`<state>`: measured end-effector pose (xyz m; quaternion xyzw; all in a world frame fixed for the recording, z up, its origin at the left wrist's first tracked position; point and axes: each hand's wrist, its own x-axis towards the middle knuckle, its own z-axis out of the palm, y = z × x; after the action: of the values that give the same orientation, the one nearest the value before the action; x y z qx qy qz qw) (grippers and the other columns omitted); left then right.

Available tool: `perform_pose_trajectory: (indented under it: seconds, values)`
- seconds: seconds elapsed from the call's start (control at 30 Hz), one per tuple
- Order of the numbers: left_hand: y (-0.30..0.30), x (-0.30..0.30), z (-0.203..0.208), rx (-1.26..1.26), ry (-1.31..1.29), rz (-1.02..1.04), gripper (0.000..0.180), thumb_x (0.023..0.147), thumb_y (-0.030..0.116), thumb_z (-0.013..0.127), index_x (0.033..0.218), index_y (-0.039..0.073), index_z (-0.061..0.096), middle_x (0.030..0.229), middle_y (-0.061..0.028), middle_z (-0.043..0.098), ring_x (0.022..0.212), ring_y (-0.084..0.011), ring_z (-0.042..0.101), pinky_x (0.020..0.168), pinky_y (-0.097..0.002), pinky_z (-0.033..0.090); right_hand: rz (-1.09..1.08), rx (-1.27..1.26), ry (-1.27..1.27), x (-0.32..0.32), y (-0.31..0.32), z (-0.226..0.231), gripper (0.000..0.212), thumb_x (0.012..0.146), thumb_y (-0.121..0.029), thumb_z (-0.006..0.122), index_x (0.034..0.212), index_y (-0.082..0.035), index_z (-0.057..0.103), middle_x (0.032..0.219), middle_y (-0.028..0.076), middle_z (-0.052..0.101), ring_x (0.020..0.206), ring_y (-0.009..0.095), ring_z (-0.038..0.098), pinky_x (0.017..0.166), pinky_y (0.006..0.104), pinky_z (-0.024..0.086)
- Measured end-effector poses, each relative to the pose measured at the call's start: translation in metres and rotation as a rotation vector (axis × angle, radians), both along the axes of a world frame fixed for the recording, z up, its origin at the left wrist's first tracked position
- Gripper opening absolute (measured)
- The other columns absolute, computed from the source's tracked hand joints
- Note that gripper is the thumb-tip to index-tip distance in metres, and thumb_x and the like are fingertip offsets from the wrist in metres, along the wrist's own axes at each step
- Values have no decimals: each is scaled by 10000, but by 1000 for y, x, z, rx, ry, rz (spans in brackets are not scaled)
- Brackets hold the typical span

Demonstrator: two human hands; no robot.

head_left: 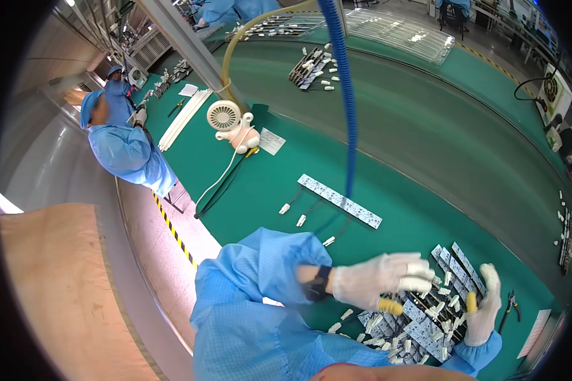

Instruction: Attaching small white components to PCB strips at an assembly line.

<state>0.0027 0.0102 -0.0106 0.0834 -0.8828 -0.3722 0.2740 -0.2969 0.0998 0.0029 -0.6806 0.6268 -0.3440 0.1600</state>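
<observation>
A pile of printed circuit board strips [424, 331] with black wires and small white connectors lies at the lower right of the green bench. My left hand [378, 279], in a white glove with a yellow cover on the thumb, hovers over the pile's left side, fingers stretched out and nothing seen in them. At the pile's right edge is my right hand [486, 311], gloved alike, its thumb apart from its upright fingers; whether it touches a strip is unclear. One separate circuit board strip [340, 200] lies farther off, three connectors trailing from it.
Pliers [509, 311] lie right of the pile. A blue coiled hose [344, 95] hangs over the bench [267, 209]. A small fan [232, 124] stands at the back left, near white strips [185, 119]. Across the conveyor belt [419, 114] rests another bundle of boards [310, 68]. A co-worker [124, 143] stands at left.
</observation>
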Motion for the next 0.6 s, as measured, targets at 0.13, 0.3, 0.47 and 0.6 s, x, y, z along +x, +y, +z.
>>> perform_pose_trajectory:
  seconds: [0.13,0.3,0.47,0.6]
  values:
    - [5,-8,-1,-77,-266,-109,641,910,484,530,1407,103,393,1504,-161,274,1369,-410,267,1081,-526,316,30,41,206,11,-1,4,564,629,68,663,1173,-66,598,1236,139,581,1180,347,532,1019,419,415]
    - [3,-10,-6,-12,-235,-118,643,899,482,528,1417,129,383,1513,-175,261,1386,-404,249,1106,-524,269,43,76,234,7,-2,6,505,662,52,643,1153,-60,597,1232,147,581,1157,342,546,997,423,429]
    - [2,-10,-8,15,-195,-133,625,927,508,479,1418,134,382,1515,-176,258,1382,-421,249,1102,-544,262,96,56,208,9,-5,10,471,700,35,625,1162,-48,585,1235,160,579,1147,348,551,999,426,432]
    - [2,-11,-10,26,-194,-126,624,933,518,460,1416,132,380,1508,-176,265,1372,-434,256,1093,-552,269,104,81,247,7,-6,9,452,714,31,619,1159,-41,586,1236,158,578,1156,345,547,1006,423,430]
